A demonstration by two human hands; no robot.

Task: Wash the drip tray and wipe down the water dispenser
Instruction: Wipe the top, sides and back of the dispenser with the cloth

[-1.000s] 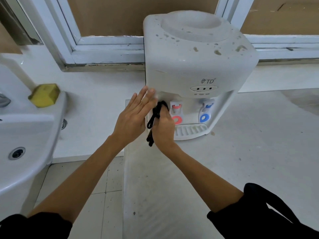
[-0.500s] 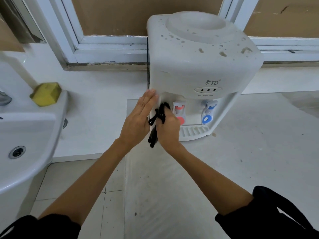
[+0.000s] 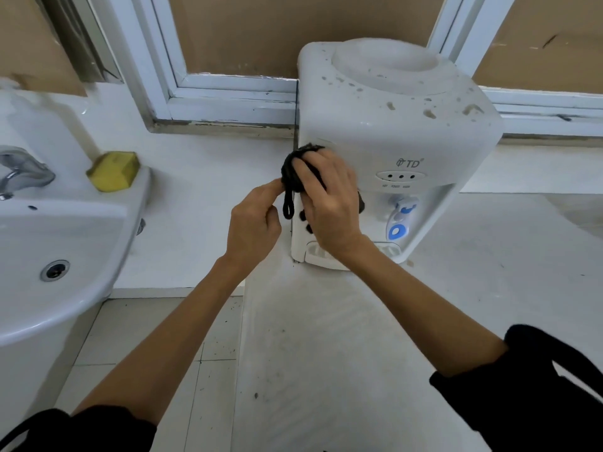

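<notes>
My right hand [image 3: 329, 203] presses a bunched black cloth [image 3: 301, 169] flat vs the front-left face of the white plastic countertop water dispenser [image 3: 398, 132], fingers curled over the cloth & gripping it, wrist crossing in front of the lower taps. A thin black loop of the cloth [image 3: 288, 203] hangs down off the left edge. My left hand [image 3: 253, 220] sits just beside the dispenser's left corner, thumb & forefinger pinching the cloth where the loop starts, other fingers loosely curled.

Dispenser stands upright on the pale grey counter [image 3: 489, 305], back to the white window frame [image 3: 208, 93]; top is speckled w/ brownish spots round the bottle well. Blue tap lever [image 3: 403, 212] shows to the right of my hand; the tap on the left is hidden behind it. The white slotted drip tray [image 3: 388, 251] is in its place at the dispenser's base, mostly covered by my wrist, only the right end & a bit of the left show.

Off to the left: white ceramic basin [image 3: 65, 243] w/ chrome tap [image 3: 23, 172], a yellow sponge [image 3: 112, 171] resting on its rim, well apart from the dispenser
</notes>
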